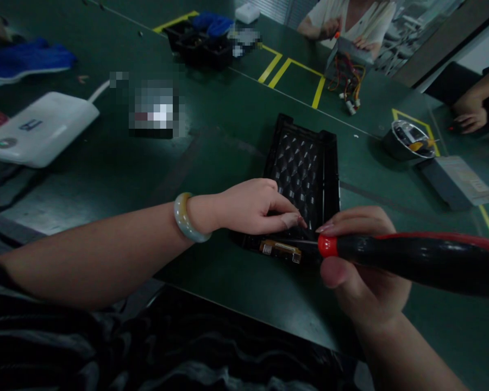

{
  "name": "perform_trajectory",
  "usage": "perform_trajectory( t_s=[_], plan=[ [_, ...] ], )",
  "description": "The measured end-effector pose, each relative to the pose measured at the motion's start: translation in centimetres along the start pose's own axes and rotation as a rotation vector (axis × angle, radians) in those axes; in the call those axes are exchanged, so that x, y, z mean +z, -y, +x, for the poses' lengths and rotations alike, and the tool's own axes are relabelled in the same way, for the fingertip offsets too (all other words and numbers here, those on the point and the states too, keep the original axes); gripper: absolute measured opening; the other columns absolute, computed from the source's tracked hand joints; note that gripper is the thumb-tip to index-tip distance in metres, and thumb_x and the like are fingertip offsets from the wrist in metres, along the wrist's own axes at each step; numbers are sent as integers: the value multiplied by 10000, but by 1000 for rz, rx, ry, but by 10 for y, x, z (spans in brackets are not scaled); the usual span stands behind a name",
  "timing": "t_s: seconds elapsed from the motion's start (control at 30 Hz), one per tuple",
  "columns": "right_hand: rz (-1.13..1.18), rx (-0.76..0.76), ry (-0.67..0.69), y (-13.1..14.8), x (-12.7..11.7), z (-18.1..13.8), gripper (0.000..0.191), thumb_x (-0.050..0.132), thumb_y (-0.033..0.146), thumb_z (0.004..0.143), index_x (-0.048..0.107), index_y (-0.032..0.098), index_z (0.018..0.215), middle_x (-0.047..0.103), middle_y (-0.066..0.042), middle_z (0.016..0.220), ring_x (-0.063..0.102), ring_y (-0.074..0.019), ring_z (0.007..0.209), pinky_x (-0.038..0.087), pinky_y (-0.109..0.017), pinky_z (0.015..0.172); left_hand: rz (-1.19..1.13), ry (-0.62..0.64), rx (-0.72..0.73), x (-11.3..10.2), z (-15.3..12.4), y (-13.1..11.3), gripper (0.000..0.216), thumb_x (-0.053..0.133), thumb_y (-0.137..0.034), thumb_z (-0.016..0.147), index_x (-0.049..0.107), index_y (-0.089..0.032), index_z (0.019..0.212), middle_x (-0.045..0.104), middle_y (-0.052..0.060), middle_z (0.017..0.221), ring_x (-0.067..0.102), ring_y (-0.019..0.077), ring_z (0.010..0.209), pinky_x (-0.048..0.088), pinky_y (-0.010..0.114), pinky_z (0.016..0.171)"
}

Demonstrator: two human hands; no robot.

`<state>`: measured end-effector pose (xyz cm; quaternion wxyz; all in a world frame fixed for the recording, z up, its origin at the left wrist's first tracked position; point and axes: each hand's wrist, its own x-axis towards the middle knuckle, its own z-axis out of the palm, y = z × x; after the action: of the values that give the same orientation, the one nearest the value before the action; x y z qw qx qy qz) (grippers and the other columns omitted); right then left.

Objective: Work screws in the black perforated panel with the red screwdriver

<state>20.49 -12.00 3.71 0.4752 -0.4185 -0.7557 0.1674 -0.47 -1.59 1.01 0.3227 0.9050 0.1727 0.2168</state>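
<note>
Here, a black tray (305, 157) lies flat on the bench (236, 130), just ahead of the person. It is a shallow rectangular frame of hard plastic with a floor of glossy slanted slats, and a small brass-coloured connector (280, 251) sits at its near end. The left hand (248, 206) rests on that near end, its grip drawn together with thumb and forefinger tip to tip against the plastic (whether something small is pinched there cannot be told). A smooth, pale stone-like bangle (186, 217) circles the left wrist.

The right hand (362, 271) has its grip clamped on a screwdriver (411, 260) with a fat, shiny black handle, red stripe and red collar. Its thin dark shaft points left, across the tray's near edge.

Farther out on the matte green bench lie a rounded white device (41, 130), blue gloves (24, 57), yellow tape lines (293, 70), a round metal tin (407, 140) and a grey box (456, 182). Another person's hands (350, 35) hold a metal unit trailing coloured wires (346, 81).
</note>
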Motion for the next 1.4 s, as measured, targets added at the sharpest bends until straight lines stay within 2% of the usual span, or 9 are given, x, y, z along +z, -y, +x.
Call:
perform_trajectory(
  t_s=[0.1, 0.2, 0.3, 0.4, 0.6, 0.73, 0.8, 1.07, 1.4],
  plan=[
    [40, 30, -78, -3, 0, -5, 479, 852, 513, 793, 639, 299, 1164, 641, -13, 987, 647, -199, 816, 530, -365, 729, 25, 1, 3, 0, 0, -1, 344, 485, -385, 1014, 801, -301, 1121, 799, 14, 859, 650, 165, 684, 453, 308, 755],
    [32, 2, -98, -4, 1, -4, 485, 883, 484, 767, 624, 279, 1123, 612, -4, 938, 617, -181, 775, 503, -347, 697, 44, -12, 15, 0, 0, -2, 344, 491, -378, 1011, 808, -281, 1104, 795, 21, 835, 641, 166, 685, 454, 308, 752],
    [97, -46, -52, -5, 6, 0, 362, 711, 556, 909, 614, 228, 1029, 576, -28, 917, 592, -200, 835, 490, -376, 751, 51, -18, 28, 1, 0, -2, 338, 492, -376, 1012, 810, -284, 1081, 786, 12, 798, 643, 155, 670, 457, 301, 760],
    [177, -30, -99, -5, 12, 1, 379, 572, 563, 987, 619, 203, 1096, 575, -69, 1007, 600, -239, 949, 501, -421, 835, 75, -9, 42, 1, 0, -2, 340, 485, -358, 1021, 804, -258, 1084, 788, 9, 802, 653, 144, 669, 457, 294, 771],
    [317, 21, 14, -2, 8, -1, 466, 780, 302, 896, 603, 236, 1322, 661, -32, 1028, 639, -177, 877, 586, -327, 792, 74, -6, 76, 0, 0, -2, 350, 476, -352, 1030, 801, -223, 1043, 792, 10, 811, 648, 127, 651, 451, 277, 742],
    [330, 41, 13, 0, 4, 0, 511, 922, 324, 734, 702, 280, 1192, 708, 11, 1044, 674, -179, 931, 613, -317, 893, 33, -9, 74, -1, -1, -1, 362, 478, -382, 1030, 800, -220, 999, 758, 9, 718, 613, 122, 597, 423, 264, 643],
    [355, 55, -1, 0, 3, -1, 595, 939, 310, 700, 686, 284, 1237, 725, 16, 1059, 692, -177, 937, 626, -303, 886, 9, -8, 76, -1, -1, -1, 353, 484, -371, 1027, 794, -216, 963, 738, 4, 682, 602, 115, 576, 411, 261, 622],
    [332, 107, 41, 0, 2, -6, 501, 781, 167, 883, 641, 284, 1349, 712, -46, 1193, 707, -206, 1009, 602, -386, 964, -37, 7, 45, 0, 0, -1, 351, 501, -347, 1011, 751, -200, 812, 644, -19, 573, 551, 100, 522, 390, 262, 594],
    [208, 7, -51, -5, 0, 2, 464, 955, 283, 691, 741, 240, 1100, 716, 6, 1018, 673, -176, 867, 587, -322, 798, -16, 20, 46, 0, 0, 1, 359, 473, -413, 1029, 793, -249, 1022, 711, 3, 655, 581, 123, 562, 417, 252, 604]
  ],
)
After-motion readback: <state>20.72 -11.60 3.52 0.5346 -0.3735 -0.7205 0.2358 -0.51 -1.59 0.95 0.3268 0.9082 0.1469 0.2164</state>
